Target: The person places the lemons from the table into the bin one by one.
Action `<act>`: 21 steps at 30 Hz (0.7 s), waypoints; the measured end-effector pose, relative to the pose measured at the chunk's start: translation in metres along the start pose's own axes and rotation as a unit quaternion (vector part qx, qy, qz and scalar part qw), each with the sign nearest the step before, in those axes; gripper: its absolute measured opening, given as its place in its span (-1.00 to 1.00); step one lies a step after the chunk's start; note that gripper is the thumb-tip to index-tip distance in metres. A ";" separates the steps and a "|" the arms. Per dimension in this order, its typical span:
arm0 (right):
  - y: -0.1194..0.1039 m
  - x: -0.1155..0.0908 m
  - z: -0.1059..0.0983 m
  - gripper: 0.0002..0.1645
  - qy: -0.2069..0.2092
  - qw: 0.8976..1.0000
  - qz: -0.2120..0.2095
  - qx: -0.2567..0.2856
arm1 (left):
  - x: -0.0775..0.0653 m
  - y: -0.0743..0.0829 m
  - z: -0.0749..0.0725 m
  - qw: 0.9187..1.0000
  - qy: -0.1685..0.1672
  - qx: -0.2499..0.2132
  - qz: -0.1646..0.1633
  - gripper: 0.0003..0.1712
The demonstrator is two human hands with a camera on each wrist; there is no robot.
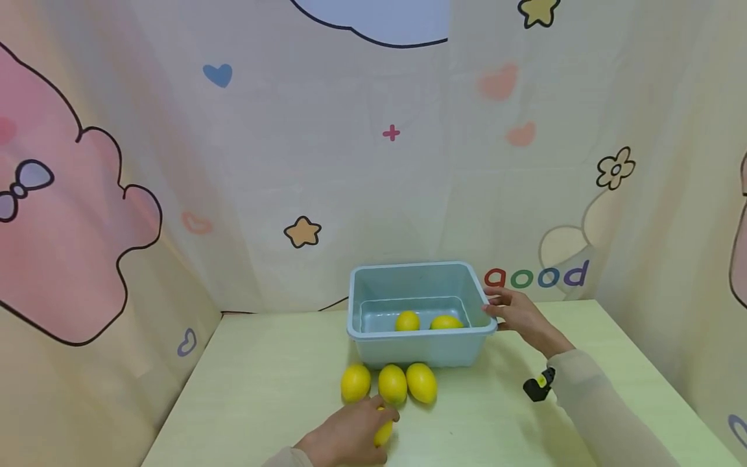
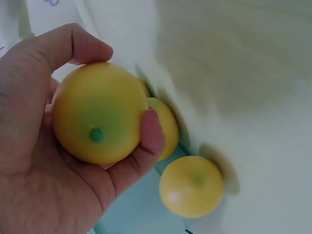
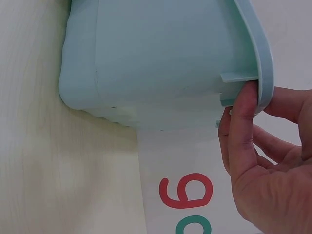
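Note:
In the head view, my left hand (image 1: 348, 434) grips a yellow lemon (image 1: 383, 433) low over the front of the table. The left wrist view shows that lemon (image 2: 100, 109) with its green-tipped end toward the camera, thumb and fingers curled round it. Just beyond are three more lemons in a row: a left one (image 1: 355, 383), a middle one (image 1: 393, 385) and a right one (image 1: 421, 383). Behind them stands a light blue plastic bin (image 1: 417, 350) with two lemons visible inside. My right hand (image 1: 522, 319) pinches the bin's right rim (image 3: 265, 73), fingers under the lip.
The pale wood-look table (image 1: 262, 383) meets a printed curtain (image 1: 391, 194) close behind the bin. Curtains also hang at the left and right sides. A small black device (image 1: 538, 385) sits at the right wrist, beside the sleeve.

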State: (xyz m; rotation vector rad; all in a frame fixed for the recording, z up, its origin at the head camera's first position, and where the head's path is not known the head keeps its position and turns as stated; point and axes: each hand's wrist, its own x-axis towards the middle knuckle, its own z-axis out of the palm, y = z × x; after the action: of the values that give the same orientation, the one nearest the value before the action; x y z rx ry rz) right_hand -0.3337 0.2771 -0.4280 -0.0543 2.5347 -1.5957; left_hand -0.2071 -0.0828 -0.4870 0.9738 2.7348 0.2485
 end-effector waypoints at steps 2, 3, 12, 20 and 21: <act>0.000 0.001 0.000 -0.27 -0.001 1.000 -0.002 -0.001 | -0.001 0.001 -0.003 1.000 0.018 0.009 0.011 -0.49; 0.000 0.001 0.000 -0.27 -0.001 1.000 -0.001 -0.001 | -0.001 0.001 -0.005 1.000 0.024 0.013 0.015 -0.49; -0.001 0.000 0.000 -0.26 0.005 1.000 0.005 -0.007 | 0.000 0.005 -0.019 0.996 0.064 0.047 0.039 -0.53; 0.000 0.001 0.000 -0.24 0.008 1.000 0.008 -0.011 | -0.001 0.006 -0.043 0.991 0.107 0.057 0.050 -0.53; 0.000 0.001 0.000 -0.25 0.007 1.000 0.008 -0.010 | -0.002 0.006 -0.045 0.991 0.112 0.057 0.050 -0.54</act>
State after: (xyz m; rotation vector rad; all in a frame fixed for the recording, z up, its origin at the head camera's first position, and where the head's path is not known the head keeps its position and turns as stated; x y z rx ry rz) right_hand -0.3344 0.2768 -0.4280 -0.0248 2.5548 -1.5699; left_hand -0.2145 -0.0831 -0.4418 1.1809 2.9339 0.2331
